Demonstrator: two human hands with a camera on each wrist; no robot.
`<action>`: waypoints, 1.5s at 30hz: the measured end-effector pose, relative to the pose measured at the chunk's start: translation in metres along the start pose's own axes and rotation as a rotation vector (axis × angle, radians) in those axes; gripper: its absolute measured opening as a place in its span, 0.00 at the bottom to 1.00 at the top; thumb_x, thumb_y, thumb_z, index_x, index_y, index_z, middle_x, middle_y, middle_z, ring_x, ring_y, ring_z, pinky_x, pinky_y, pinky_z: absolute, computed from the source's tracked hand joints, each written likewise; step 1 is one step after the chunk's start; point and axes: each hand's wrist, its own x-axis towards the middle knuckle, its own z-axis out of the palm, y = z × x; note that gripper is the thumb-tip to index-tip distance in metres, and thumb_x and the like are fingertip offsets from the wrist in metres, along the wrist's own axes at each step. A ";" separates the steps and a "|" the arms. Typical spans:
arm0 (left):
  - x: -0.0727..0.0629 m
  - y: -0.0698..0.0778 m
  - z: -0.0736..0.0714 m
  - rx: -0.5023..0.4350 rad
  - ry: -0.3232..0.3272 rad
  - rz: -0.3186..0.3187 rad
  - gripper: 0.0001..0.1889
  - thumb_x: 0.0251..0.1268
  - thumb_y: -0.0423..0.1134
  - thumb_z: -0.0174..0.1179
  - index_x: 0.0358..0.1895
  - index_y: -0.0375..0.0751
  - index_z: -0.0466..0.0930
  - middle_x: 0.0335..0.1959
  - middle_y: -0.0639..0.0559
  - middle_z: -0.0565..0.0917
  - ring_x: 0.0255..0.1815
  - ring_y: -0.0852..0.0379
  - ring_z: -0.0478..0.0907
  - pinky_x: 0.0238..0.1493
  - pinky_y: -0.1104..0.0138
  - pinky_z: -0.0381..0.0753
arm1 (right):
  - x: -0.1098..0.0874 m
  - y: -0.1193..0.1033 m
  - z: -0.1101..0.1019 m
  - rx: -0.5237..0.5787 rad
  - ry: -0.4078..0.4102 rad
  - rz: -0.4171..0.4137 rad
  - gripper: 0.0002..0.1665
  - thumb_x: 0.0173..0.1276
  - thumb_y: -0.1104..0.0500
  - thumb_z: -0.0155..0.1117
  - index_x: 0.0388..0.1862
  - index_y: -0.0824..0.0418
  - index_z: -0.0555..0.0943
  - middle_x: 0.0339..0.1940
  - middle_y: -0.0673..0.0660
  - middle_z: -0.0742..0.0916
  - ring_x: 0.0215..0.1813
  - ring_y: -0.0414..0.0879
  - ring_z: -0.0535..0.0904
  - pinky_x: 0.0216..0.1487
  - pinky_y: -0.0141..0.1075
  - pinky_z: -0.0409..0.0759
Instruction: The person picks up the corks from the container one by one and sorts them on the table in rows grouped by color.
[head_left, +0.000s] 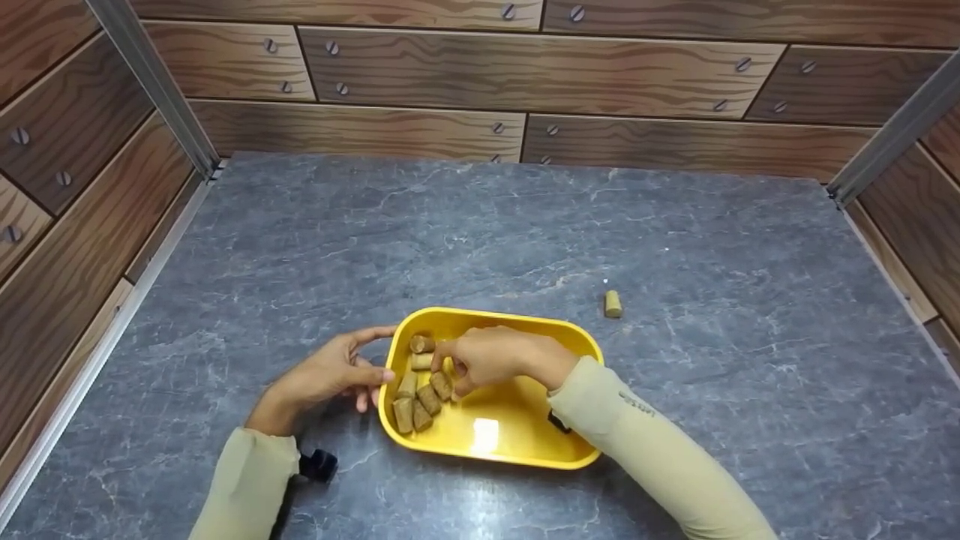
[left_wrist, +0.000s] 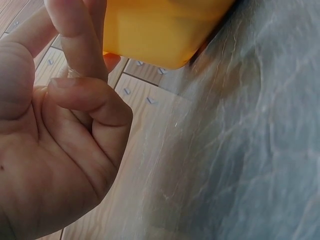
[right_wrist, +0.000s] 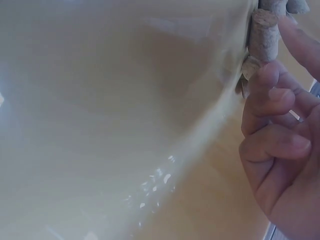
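A yellow tray (head_left: 517, 420) with rounded corners sits on the table. Several brown cork stoppers (head_left: 403, 415) lie together at its left end, one row along the left wall and others beside it. My left hand (head_left: 322, 375) holds the tray's left side, thumb over the rim and the other fingers outside. My right hand (head_left: 491, 356) reaches down into the tray, and its thumb and index finger pinch a cork stopper (right_wrist: 264, 37) at the pile's right edge. Its other fingers curl toward the palm. Another cork stopper (head_left: 613, 304) stands alone on the table beyond the tray's right end.
The grey marbled table top (head_left: 450, 225) stretches around the tray. Wood-patterned panels (head_left: 525, 71) wall it in at the back and both sides, with metal posts (head_left: 161, 90) at the back corners. A black wrist device (head_left: 319, 465) sits at the left sleeve.
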 end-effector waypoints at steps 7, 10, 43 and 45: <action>0.000 -0.001 0.000 -0.006 -0.014 0.015 0.40 0.66 0.32 0.60 0.76 0.32 0.46 0.17 0.54 0.84 0.13 0.64 0.77 0.18 0.73 0.77 | 0.001 -0.003 0.002 -0.028 0.002 0.002 0.19 0.60 0.57 0.67 0.51 0.49 0.79 0.22 0.46 0.77 0.23 0.37 0.69 0.23 0.29 0.67; 0.000 -0.002 0.000 -0.024 -0.018 0.017 0.42 0.65 0.34 0.62 0.76 0.32 0.45 0.17 0.54 0.84 0.13 0.64 0.77 0.18 0.73 0.77 | 0.002 -0.004 0.003 -0.049 -0.005 0.003 0.18 0.61 0.57 0.66 0.51 0.49 0.79 0.24 0.46 0.78 0.24 0.38 0.70 0.24 0.29 0.68; 0.001 -0.003 -0.001 -0.009 -0.014 0.011 0.42 0.65 0.35 0.62 0.76 0.32 0.45 0.17 0.55 0.84 0.13 0.64 0.77 0.19 0.73 0.79 | -0.057 0.001 -0.055 0.246 0.237 -0.205 0.22 0.67 0.57 0.64 0.60 0.56 0.76 0.31 0.52 0.80 0.30 0.41 0.73 0.33 0.28 0.75; 0.001 -0.004 -0.001 -0.007 -0.011 0.013 0.42 0.65 0.34 0.62 0.76 0.32 0.46 0.17 0.55 0.84 0.12 0.64 0.77 0.19 0.73 0.78 | -0.065 0.004 -0.059 0.269 0.272 -0.216 0.22 0.67 0.58 0.64 0.59 0.58 0.76 0.31 0.53 0.80 0.30 0.42 0.72 0.33 0.28 0.74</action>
